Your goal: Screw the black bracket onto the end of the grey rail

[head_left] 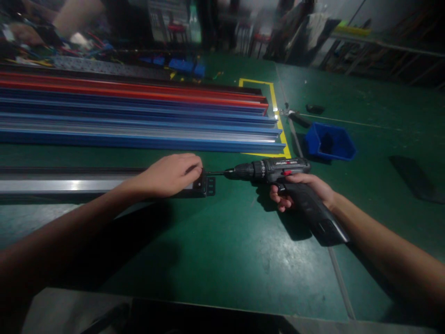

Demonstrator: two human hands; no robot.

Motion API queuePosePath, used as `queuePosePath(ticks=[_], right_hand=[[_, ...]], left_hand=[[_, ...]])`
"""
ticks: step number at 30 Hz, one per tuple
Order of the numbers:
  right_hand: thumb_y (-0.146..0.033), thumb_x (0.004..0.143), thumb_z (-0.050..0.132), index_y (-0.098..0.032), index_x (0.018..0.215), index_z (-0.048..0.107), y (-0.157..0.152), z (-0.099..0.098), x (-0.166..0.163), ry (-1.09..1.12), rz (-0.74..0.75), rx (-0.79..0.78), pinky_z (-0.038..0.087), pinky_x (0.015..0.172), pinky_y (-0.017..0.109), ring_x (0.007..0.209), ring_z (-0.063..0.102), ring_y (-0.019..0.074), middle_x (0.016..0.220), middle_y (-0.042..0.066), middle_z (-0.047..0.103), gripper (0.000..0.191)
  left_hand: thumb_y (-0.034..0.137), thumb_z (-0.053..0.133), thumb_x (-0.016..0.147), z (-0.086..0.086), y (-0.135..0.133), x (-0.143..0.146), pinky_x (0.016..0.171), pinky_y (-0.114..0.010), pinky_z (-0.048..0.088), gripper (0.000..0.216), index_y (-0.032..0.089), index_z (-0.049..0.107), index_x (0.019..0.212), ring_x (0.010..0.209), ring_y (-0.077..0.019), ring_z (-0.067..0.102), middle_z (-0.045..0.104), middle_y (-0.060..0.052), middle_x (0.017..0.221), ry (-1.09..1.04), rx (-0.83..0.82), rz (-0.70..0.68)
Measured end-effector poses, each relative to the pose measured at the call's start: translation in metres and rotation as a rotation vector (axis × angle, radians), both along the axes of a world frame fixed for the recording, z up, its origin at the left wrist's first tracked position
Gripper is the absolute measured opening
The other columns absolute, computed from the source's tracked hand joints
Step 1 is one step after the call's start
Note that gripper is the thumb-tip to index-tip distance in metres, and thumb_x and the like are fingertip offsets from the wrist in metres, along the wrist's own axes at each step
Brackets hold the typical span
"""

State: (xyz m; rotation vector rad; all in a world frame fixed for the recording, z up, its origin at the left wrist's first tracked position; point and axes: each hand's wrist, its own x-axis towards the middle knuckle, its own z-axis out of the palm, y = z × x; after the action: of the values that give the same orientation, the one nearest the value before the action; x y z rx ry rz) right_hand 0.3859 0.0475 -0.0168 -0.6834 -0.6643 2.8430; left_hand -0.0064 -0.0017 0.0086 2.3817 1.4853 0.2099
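My right hand point(306, 188) is wrapped round the handle of a black cordless drill point(278, 170), which lies level and points left. Its long bit point(216, 173) reaches the black end cap point(199, 184) of a long dark rail point(69, 185) with a silver face. A small slotted bracket point(211, 186) sticks out from that cap. My left hand point(174, 175) bends over the rail's right end and grips it, the fingertips close to where the bit meets the cap. Whether a screw sits at the bit's tip cannot be made out.
Blue channels point(139, 125) and red channels point(139, 88) lie behind the rail, beside yellow tape point(285, 144). To the right are a blue bin point(328, 141), pliers point(295, 117) and a dark flat object point(417, 178). Across the green table point(222, 260), another person's arm point(78, 16) reaches over wires.
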Motion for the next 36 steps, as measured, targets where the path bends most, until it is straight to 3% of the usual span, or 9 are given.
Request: queuePosePath(ticks=[21,36], right_hand=[[-0.036,0.091,0.063,-0.006,0.109,0.064,-0.0023,0.0075,-0.0046,-0.143,-0.038,0.03,0.058,0.085,0.036,0.077,0.066,0.0175,0.096,0.013,0.071,0.035],[-0.039,0.094,0.064,-0.004,0.115,0.064,0.0017,0.0016,-0.0013,-0.053,0.001,0.008,0.058,0.091,0.035,0.083,0.07,0.0184,0.101,0.014,0.072,0.041]], left_hand=[[0.041,0.038,0.102,0.0002,0.0,-0.0009,0.077,-0.033,0.042,0.035,0.021,0.065,0.097,0.088,-0.0229,0.061,0.068,-0.006,0.1,0.009,0.022,-0.006],[0.041,0.038,0.103,0.0005,0.0,-0.0009,0.077,-0.034,0.042,0.034,0.02,0.064,0.097,0.088,-0.0227,0.06,0.067,-0.005,0.098,0.015,0.021,-0.01]])
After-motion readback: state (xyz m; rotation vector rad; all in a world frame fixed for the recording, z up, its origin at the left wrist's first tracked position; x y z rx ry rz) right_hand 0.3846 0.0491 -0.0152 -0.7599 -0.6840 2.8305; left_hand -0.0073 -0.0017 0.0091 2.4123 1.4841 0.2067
